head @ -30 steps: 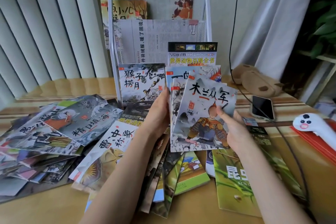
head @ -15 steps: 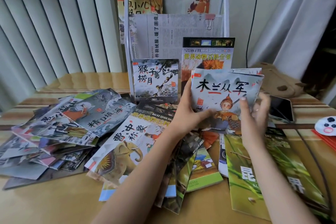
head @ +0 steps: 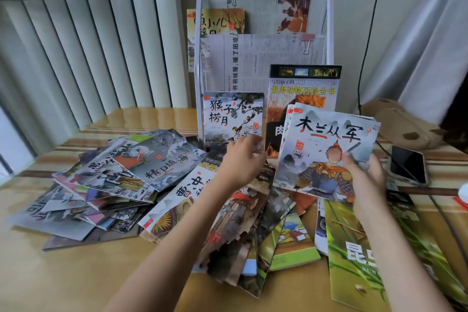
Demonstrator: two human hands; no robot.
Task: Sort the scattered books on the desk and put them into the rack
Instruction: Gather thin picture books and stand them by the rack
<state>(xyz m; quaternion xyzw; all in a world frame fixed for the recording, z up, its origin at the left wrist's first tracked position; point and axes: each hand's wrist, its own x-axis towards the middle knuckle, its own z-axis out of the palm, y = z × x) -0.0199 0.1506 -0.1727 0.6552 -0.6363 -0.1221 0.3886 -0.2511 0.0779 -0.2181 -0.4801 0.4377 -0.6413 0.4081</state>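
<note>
A small stack of thin picture books (head: 326, 152), the warrior cover on top, is pinched at its lower right corner by the right hand (head: 364, 175) and held tilted above the desk (head: 76, 281), just in front of the white wire rack (head: 200, 63). The left hand (head: 243, 159) is free of the stack, fingers loosely spread and empty, near the foot of the monkey-cover book (head: 233, 116) already standing in the lowest tier beside a tall animal encyclopedia (head: 302, 88).

Most books are seen unsorted: a fanned heap (head: 121, 175) at the left, a slumped pile (head: 243, 235) under the forearms, green insect books (head: 359, 256) at the right.

Risks, as judged:
- The stack is supported by one corner only; the covers look glossy, so back copies could slide out or fan.
- The standing monkey-cover book could be tipped forward if brushed by the left hand.
- The lowest tier looks partly filled; a skewed insertion could catch on the encyclopedia.
- A phone (head: 407, 164) and its cable (head: 359, 99) lie close to the right elbow's path.
</note>
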